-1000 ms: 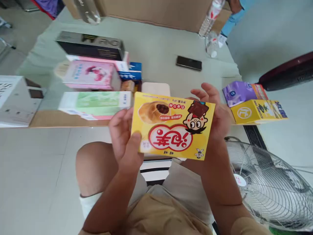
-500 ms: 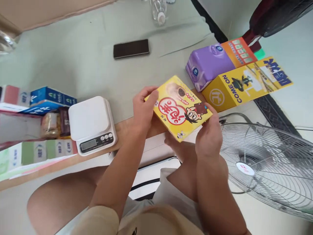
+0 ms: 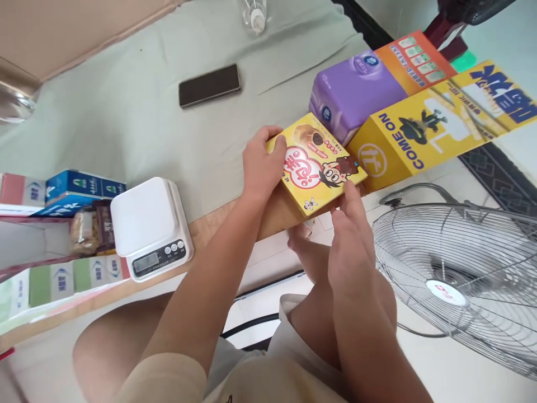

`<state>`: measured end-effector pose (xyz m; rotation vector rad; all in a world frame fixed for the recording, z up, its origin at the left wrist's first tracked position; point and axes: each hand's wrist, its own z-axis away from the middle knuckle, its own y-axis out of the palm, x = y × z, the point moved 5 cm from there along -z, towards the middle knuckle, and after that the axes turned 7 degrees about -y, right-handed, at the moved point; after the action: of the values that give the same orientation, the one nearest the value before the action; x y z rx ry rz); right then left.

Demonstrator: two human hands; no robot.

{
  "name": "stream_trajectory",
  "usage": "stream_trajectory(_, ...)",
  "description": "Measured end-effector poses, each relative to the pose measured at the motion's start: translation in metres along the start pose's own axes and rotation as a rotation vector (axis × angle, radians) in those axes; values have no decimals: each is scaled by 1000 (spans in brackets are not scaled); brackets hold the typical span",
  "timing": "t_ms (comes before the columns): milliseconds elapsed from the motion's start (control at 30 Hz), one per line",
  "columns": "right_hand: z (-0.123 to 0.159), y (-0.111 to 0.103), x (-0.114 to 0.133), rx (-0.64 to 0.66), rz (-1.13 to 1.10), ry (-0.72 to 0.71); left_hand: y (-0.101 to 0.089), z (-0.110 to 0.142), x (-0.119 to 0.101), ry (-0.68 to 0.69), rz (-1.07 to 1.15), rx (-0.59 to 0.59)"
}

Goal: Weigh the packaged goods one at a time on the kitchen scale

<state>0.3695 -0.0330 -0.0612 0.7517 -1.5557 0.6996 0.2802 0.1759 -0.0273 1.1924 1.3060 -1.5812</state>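
Note:
A flat yellow snack box (image 3: pixel 312 168) with a cartoon boy's face and red lettering lies at the table's front edge, printed side up. Around its left side my left hand (image 3: pixel 264 162) is closed, thumb on top and the other fingers partly hidden. At the box's lower right edge is my right hand (image 3: pixel 352 240), its fingers stretched out and the fingertips at or just touching the cardboard. Behind the box stands a purple tissue pack (image 3: pixel 356 89). A larger yellow COME ON carton (image 3: pixel 436 126) is close by on the right.
A white kitchen scale (image 3: pixel 151 226) sits left of my arms, beside an open box of packaged goods (image 3: pixel 37 235). Farther back lie a black phone (image 3: pixel 210 85) and a clear bottle (image 3: pixel 255 17). A metal fan (image 3: pixel 453 280) stands at the right, below table height.
The yellow snack box has gone down onto the table edge, nearer the purple pack. My right hand has loosened from its corner and straightened its fingers. The view has shifted slightly.

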Motion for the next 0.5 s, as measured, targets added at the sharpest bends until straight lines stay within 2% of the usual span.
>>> stream_trajectory(133,-1,1,0,-20,-33,104,5,-1,-4,-5,-43,-27)
stream_trajectory(267,-3,5,10,-39,-59,191,7,-4,-1,-16,-4,-37)
stream_trajectory(500,0,9,22,-229,-12,144,7,-13,7,38,29,-116)
